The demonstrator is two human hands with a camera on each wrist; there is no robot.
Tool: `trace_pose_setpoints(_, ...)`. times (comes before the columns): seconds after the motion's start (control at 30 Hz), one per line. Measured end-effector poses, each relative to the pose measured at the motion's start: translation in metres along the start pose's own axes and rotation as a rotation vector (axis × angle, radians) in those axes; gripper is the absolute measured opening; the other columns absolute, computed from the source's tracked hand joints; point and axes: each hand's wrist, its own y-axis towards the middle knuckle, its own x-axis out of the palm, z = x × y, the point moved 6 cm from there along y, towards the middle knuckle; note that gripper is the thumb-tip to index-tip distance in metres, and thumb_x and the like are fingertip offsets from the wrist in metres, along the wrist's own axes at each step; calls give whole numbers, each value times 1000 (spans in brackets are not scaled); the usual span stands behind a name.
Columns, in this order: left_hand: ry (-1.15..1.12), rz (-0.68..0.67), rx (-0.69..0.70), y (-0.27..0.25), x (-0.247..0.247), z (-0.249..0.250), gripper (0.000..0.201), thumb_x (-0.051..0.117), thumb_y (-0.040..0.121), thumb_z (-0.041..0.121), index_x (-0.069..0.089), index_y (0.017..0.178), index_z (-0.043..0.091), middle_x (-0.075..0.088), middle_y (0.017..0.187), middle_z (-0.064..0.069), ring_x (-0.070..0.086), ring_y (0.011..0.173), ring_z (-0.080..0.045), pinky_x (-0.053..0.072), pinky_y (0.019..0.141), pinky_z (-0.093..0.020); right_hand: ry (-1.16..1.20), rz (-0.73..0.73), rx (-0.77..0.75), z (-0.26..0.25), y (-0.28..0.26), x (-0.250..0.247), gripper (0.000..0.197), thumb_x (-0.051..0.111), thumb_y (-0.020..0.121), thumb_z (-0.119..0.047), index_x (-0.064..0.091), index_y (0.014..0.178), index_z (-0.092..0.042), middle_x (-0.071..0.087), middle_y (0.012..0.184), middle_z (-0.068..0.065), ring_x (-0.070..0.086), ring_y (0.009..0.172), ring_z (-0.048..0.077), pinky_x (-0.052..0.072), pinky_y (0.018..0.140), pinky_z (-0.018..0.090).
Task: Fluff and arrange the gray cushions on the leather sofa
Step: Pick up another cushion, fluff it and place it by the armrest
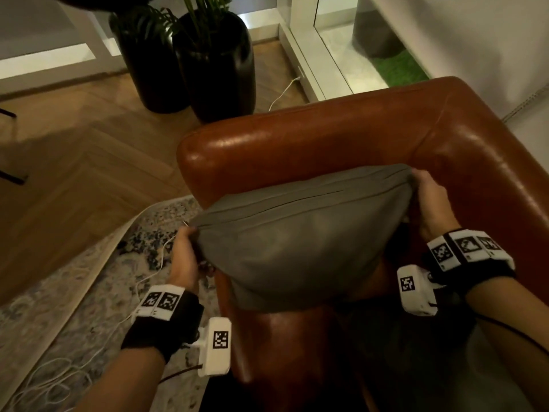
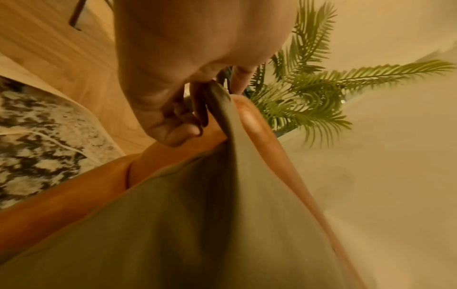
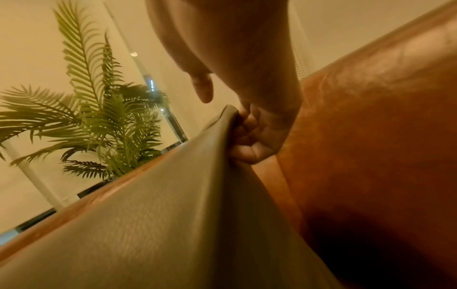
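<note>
A gray cushion [image 1: 300, 233] hangs upright over the seat of the brown leather sofa [image 1: 326, 135], close to the armrest corner. My left hand [image 1: 185, 254] grips its upper left corner, fingers curled round the fabric. My right hand [image 1: 430, 200] grips the upper right corner by the sofa back. In the left wrist view the left hand [image 2: 188, 109] pinches the cushion [image 2: 188, 224] corner above the sofa [image 2: 74, 199]. The right wrist view shows the right hand [image 3: 249, 125] bunching the cushion [image 3: 160, 215] edge beside the sofa [image 3: 371, 136] back. The cushion's lower edge is in shadow.
Two tall black planters [image 1: 208, 60] with palm plants stand on the wooden floor [image 1: 74, 150] beyond the armrest. A patterned rug [image 1: 98, 292] with a white cable [image 1: 142, 281] lies left of the sofa. A window frame [image 1: 306, 49] and a white curtain [image 1: 475, 43] are behind.
</note>
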Motion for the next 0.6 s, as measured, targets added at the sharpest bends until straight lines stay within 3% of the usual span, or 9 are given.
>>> trace_pose_setpoints(0.1,60,52,99,17,-5,11,77,45,69,80,65,110,18,69,114,-9,65,104,-30,50,97,-48,-135,16,-51,-13,6,-5,38,51,97,-45,57,75,-14,60,83,3,57,82,24,46,62,28)
trace_pose_setpoints(0.2,225,140,119,41,-11,-5,81,45,71,79,65,96,4,66,115,-22,64,106,-39,49,96,-56,-234,-26,-10,0,17,-2,39,51,99,-36,57,77,-4,61,90,15,55,70,25,47,47,19)
trace_pose_setpoints(0.27,435,152,125,35,-2,-11,75,39,93,64,64,95,-6,64,109,-27,61,103,-44,49,90,-49,-353,-42,33,23,26,3,50,52,98,-39,63,99,10,64,113,25,61,93,39,56,77,29)
trace_pose_setpoints(0.3,549,195,131,29,0,-11,74,34,99,56,63,103,-12,61,111,-31,59,105,-46,47,85,-45,-418,-29,33,29,27,4,55,52,97,-42,63,108,11,62,121,27,59,106,42,50,92,39)
trace_pose_setpoints(0.37,623,267,180,21,-1,0,71,30,102,50,58,117,-13,58,120,-34,54,112,-47,41,87,-46,-496,36,-22,25,30,1,53,51,97,-44,64,115,3,61,126,23,54,118,41,43,100,44)
trace_pose_setpoints(0.43,638,360,247,15,-12,19,61,27,105,43,50,130,-8,50,134,-32,46,124,-45,34,97,-45,-560,149,-155,5,26,-2,48,50,97,-43,59,124,-4,56,132,20,49,124,38,39,102,43)
trace_pose_setpoints(0.5,702,499,490,-10,-13,44,52,25,107,32,46,136,-4,45,140,-32,39,132,-44,25,108,-47,-655,251,-422,-21,1,7,45,44,99,-39,52,131,-9,50,137,16,43,128,35,34,104,44)
trace_pose_setpoints(0.57,763,419,873,-49,31,56,46,25,106,27,47,138,1,49,141,-25,40,134,-39,25,113,-46,-772,135,-802,-34,-47,50,42,39,101,-37,52,133,-14,52,137,11,45,128,31,33,104,44)
trace_pose_setpoints(0.6,857,274,1014,-66,63,50,48,23,106,29,45,141,5,49,144,-18,39,138,-35,24,114,-47,-845,-18,-967,-30,-73,81,43,36,101,-38,53,134,-17,53,139,8,45,130,29,33,106,45)
